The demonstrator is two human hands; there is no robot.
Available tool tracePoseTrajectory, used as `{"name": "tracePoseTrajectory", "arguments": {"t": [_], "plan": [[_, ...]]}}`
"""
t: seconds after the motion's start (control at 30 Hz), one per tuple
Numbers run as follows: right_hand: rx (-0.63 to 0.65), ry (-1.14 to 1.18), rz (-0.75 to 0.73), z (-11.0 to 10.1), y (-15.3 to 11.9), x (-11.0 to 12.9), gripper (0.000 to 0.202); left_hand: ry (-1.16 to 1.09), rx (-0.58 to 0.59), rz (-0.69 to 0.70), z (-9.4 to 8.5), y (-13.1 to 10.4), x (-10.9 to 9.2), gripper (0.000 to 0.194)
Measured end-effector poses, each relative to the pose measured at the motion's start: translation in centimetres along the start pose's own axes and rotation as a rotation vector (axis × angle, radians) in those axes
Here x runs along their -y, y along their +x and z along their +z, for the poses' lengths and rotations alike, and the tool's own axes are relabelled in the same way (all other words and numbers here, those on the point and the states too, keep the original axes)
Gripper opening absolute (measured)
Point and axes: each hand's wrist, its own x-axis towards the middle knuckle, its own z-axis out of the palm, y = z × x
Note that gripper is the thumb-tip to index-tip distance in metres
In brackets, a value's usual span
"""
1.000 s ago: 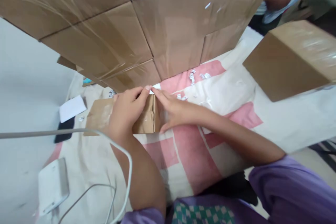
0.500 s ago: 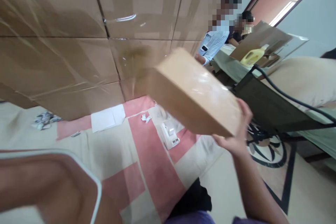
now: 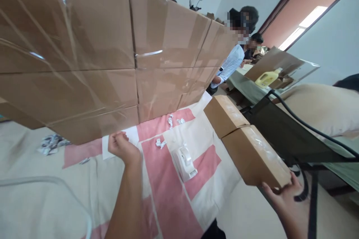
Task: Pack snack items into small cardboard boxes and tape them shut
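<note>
Cloth (image 3: 159,171) — right grip (image 3: 288,196) wide around carton (image 3: 249,157)

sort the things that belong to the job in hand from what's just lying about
Job in hand, apparently:
near carton, in the right hand
far carton, end to end with it
white paper, by the left hand
white dispenser, probably

Lying about, likely:
crumpled scraps
yellow bottle
</note>
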Motion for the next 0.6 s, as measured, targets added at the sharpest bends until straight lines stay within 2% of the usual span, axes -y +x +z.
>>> {"name": "tracePoseTrajectory", "arguments": {"t": [0.1,0.2,0.33,0.4,0.5,0.57,0.6], "plan": [[0.054,0.072,0.039,3.6,4.1,0.7,0.122,-0.068,-0.045,-0.031,0.2,1.5,1.0,0.018],[0.061,0.109,-0.026,6.2,7.7,1.1,0.128,-0.125,-0.07,-0.067,-0.1,2.4,1.6,0.02],[0.063,0.113,-0.103,8.2,10.0,0.6,0.136,-0.193,-0.079,-0.098,-0.3,2.8,2.3,0.023],[0.087,0.111,-0.087,8.2,10.0,0.8,0.14,-0.226,-0.086,-0.107,-0.3,3.1,2.6,0.025],[0.119,0.115,0.009,6.9,9.8,2.0,0.144,-0.284,-0.114,-0.132,-0.5,3.7,2.9,0.026],[0.034,0.063,0.037,5.7,10.8,3.4,0.138,-0.325,-0.13,-0.154,-0.6,4.1,3.0,0.025],[-0.026,0.003,0.006,5.4,11.8,4.3,0.132,-0.342,-0.133,-0.166,-0.6,4.2,3.0,0.025]]}}
